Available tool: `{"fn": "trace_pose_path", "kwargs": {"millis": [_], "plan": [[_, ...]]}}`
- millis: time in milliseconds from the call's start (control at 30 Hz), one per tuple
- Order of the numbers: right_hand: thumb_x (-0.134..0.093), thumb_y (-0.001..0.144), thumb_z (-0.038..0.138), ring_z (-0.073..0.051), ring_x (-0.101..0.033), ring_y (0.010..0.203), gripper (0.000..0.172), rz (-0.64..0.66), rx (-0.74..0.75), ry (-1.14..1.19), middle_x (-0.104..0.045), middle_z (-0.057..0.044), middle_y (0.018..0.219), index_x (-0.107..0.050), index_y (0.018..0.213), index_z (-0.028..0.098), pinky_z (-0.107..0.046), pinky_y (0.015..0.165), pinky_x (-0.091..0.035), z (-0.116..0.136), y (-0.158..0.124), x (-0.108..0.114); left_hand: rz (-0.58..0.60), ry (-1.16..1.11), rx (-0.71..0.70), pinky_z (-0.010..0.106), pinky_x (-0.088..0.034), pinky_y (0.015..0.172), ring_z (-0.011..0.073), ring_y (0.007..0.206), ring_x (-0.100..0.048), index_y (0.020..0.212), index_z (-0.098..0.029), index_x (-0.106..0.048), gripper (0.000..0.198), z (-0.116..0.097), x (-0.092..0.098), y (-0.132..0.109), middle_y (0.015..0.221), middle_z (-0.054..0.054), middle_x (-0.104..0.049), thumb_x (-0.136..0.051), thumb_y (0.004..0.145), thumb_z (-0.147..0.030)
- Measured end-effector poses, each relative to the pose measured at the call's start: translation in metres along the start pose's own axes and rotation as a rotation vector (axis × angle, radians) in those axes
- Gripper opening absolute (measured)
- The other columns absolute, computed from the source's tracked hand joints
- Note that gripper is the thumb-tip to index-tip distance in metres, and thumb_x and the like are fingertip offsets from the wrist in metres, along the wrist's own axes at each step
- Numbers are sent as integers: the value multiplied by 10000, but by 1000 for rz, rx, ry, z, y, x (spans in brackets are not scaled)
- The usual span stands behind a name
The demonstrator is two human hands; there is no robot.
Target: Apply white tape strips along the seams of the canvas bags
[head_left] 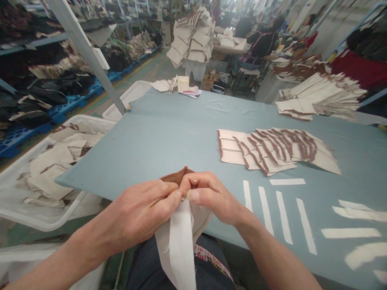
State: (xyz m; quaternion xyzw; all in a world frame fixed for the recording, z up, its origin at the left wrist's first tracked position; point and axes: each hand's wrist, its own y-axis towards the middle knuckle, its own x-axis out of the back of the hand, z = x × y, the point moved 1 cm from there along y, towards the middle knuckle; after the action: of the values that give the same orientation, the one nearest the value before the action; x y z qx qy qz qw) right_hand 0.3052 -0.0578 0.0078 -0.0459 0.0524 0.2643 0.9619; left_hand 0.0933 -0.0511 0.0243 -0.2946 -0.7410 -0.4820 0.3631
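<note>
My left hand [142,211] and my right hand [208,195] meet at the near edge of the blue-grey table [169,133]. Both pinch the same cream fabric piece with a brown edge [181,229]. Its brown tip pokes up between the thumbs, and the cream part hangs down over my lap. The fingers of both hands are closed on the cloth.
A fanned row of cream pieces with brown trim [272,149] lies right of centre, with white strips [287,209] nearer me. A bigger stack [320,96] sits far right. A white bin of cut pieces [51,169] stands left, beside a grey post [87,52]. People work behind.
</note>
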Motion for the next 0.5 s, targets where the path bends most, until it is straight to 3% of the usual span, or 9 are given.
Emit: {"fn": "trace_pose_path", "kwargs": {"millis": [133,300,433,500], "plan": [[-577,767,353,-126,-400,615,179,-43,-34,-50,-471,41,624,-573,684,194,-248,566,-319,-1,6,4,-1,50,34,316,-623,768,229,869,-785,1313,-232,-581,309,4,-7,1,1027,124,-813,-471,1059,-94],[-548,744,295,-117,-396,593,109,-9,-19,-191,-462,52,614,-566,693,201,-241,534,-306,12,5,9,-45,-108,157,250,-590,832,175,907,-783,1223,-235,-604,309,-2,-1,7,1051,54,-823,-520,996,-43],[-532,750,244,-109,-450,590,85,10,143,-334,-534,39,646,-569,686,202,-227,548,-350,30,-1,10,93,-252,349,204,-534,769,140,820,-734,1150,-205,-658,164,-3,23,18,997,8,-793,-555,1024,-186],[-527,751,209,-102,-471,578,89,-12,202,-428,-543,43,635,-581,681,200,-222,560,-356,36,-3,8,184,-366,387,200,-502,740,132,790,-696,1063,-202,-686,204,1,33,23,948,-2,-770,-485,1080,-231]]}}
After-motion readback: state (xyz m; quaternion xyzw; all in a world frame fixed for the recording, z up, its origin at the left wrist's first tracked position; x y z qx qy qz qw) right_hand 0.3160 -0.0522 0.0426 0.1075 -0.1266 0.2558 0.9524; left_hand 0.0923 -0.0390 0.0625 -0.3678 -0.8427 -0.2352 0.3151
